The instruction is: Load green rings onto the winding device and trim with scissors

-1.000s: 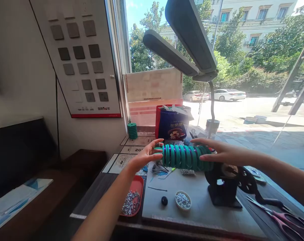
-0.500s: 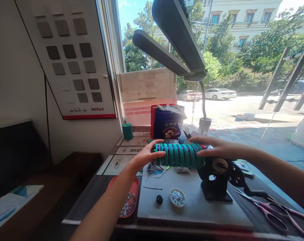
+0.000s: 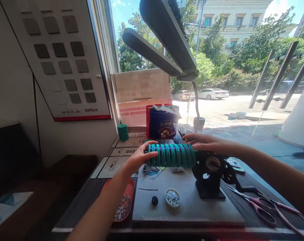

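Note:
A row of green ringed spools [image 3: 172, 156], with purple showing between the rings, lies sideways on a black hand-cranked winder [image 3: 209, 180]. My left hand [image 3: 138, 158] grips the row's left end, thumb in front and fingers over the top. Stretched out over the right end is my right hand [image 3: 208, 143]; its thumb touches the top of the last rings and its fingertips reach behind them. I cannot see anything held in it. Below the spools, a small white bowl of silvery beads [image 3: 172, 197] and a round black knob [image 3: 155, 200] sit on a grey board [image 3: 189, 211].
A red tray [image 3: 130, 194] of shiny small parts stands left of the board. Pink-handled scissors [image 3: 263, 209] lie to the right. Behind are a dark blue bag [image 3: 162, 122], a stack of green spools [image 3: 122, 132] and a desk lamp [image 3: 187, 76] overhead.
The view has turned slightly right. My right hand has shifted up on the row's end, its thumb moving from the front to the top. My left hand keeps its grip.

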{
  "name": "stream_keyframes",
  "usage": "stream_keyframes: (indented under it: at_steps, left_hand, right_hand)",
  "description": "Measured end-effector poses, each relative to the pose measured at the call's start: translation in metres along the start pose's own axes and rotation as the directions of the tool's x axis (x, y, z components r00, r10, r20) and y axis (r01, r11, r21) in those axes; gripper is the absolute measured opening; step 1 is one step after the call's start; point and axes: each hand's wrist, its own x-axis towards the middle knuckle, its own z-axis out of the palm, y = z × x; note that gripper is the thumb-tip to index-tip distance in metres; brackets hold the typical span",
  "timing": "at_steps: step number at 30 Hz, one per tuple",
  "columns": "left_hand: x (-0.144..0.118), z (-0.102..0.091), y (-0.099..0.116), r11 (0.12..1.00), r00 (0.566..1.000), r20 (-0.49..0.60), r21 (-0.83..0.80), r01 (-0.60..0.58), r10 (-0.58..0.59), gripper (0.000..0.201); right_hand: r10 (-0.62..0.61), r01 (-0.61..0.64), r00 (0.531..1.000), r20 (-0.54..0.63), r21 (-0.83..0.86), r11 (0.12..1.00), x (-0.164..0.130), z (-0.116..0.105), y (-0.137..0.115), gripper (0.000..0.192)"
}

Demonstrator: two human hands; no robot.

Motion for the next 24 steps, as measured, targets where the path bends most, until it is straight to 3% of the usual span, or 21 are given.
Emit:
stream_keyframes:
  at_steps: [5,12,18,24]
  left_hand:
    - [0.004,0.001,-0.005,0.999,0.999,0.006,-0.002,-0.032,0.032,0.059]
    - [-0.007,-0.017,-0.007,0.999,0.999,0.041,-0.016,-0.028,0.029,0.072]
    - [-0.01,-0.02,-0.005,1.0,0.998,0.064,-0.017,0.017,-0.016,0.055]
    - [-0.008,-0.018,-0.003,1.0,0.995,0.101,-0.007,0.022,-0.021,0.054]
  right_hand:
    - [0.003,-0.002,1.0,0.02,-0.038,0.999,0.0,0.002,-0.005,0.056]
    - [0.036,-0.037,0.999,-0.006,-0.091,0.995,-0.006,0.005,-0.009,0.064]
    - [0.041,-0.042,0.999,-0.01,-0.131,0.99,-0.002,0.019,-0.009,0.065]
    - [0.066,-0.067,0.998,-0.01,-0.119,0.991,0.0,0.018,-0.009,0.065]
